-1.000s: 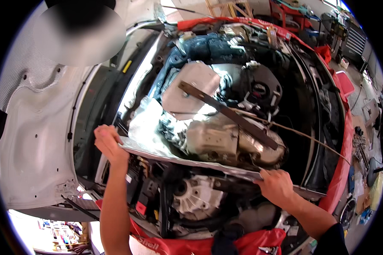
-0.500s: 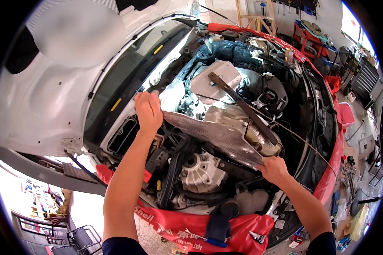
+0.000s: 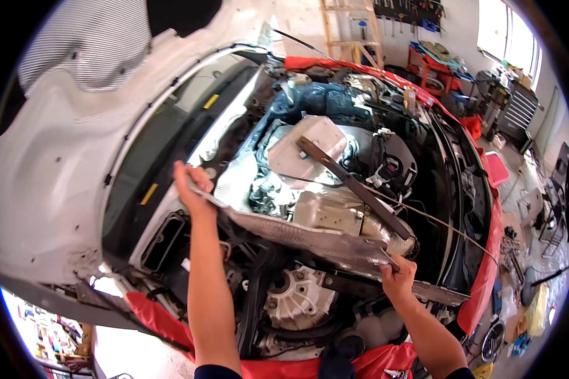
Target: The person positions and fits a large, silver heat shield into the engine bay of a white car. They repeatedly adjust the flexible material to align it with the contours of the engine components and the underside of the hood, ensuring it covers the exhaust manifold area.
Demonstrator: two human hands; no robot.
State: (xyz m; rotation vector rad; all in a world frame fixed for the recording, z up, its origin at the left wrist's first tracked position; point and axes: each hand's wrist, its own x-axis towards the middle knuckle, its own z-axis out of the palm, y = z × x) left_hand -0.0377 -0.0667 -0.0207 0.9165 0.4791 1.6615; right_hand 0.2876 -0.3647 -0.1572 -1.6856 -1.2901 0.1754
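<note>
A thin crinkled metal heat shield (image 3: 284, 232) spans the engine bay, tilted, between my two hands. Its upper left corner is gripped by my left hand (image 3: 195, 184), near the windscreen base. My right hand (image 3: 399, 278) pinches the lower right edge, its thumb and fingers closed round the sheet. Beyond the shield are a silvery box-like cover (image 3: 306, 151), a long dark metal bar (image 3: 355, 182) and a tan metal exhaust cover (image 3: 325, 213). Below the shield shows a ribbed cast-metal housing (image 3: 300, 302); the sheet hides some parts beneath it.
The raised white bonnet (image 3: 57, 189) stands at the left. Red protective covers (image 3: 483, 262) drape the car's edges. A thin rod (image 3: 446, 222) crosses the bay at the right. At the far right are a grey tool cabinet (image 3: 521, 107) and parts on the floor.
The heat shield has tilted and now appears more edge-on. My left hand has moved left and down in the picture, my right hand slightly down. The whole view has shifted too.
</note>
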